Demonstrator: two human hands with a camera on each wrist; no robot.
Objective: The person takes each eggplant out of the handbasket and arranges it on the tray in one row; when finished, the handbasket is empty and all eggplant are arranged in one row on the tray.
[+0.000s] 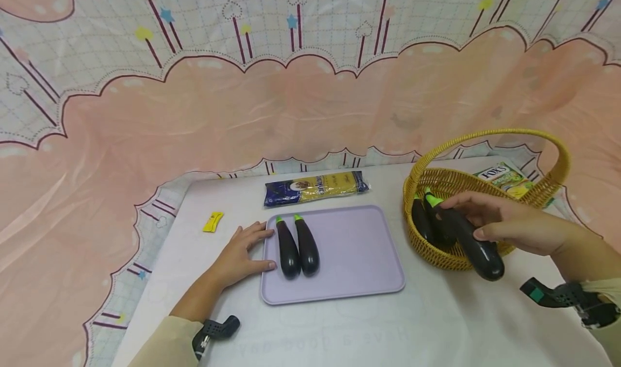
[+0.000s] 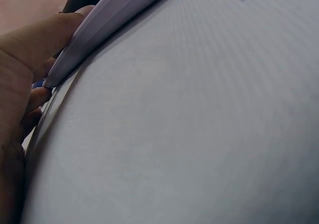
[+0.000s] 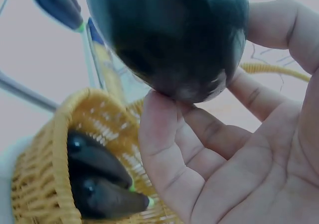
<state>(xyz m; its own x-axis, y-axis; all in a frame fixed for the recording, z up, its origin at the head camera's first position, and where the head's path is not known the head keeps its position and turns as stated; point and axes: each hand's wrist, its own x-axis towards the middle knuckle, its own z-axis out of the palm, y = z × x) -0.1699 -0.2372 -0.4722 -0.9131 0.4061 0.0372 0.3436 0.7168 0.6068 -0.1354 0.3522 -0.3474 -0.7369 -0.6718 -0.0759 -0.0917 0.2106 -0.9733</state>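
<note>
My right hand (image 1: 509,224) grips a dark eggplant (image 1: 477,251) between thumb and fingers, over the front of a yellow wicker basket (image 1: 443,258). Its green stem end points up and left, and its thick end hangs past the basket's rim. Inside the basket lie other eggplants (image 3: 94,159). My left hand (image 1: 240,254) rests at the left edge of a lilac tray (image 1: 359,254), fingers spread and thumb against the rim. Two eggplants (image 1: 308,248) lie side by side on the tray's left part, stem ends away from me.
Behind the tray lies a blue and yellow packet (image 1: 317,188). A small yellow wrapper (image 1: 212,222) is left of the tray. Past the basket sits a green FOX'S packet (image 1: 504,177). The basket's tall handle (image 1: 490,132) arches above it. A patterned pink cloth (image 1: 291,113) hangs behind the table.
</note>
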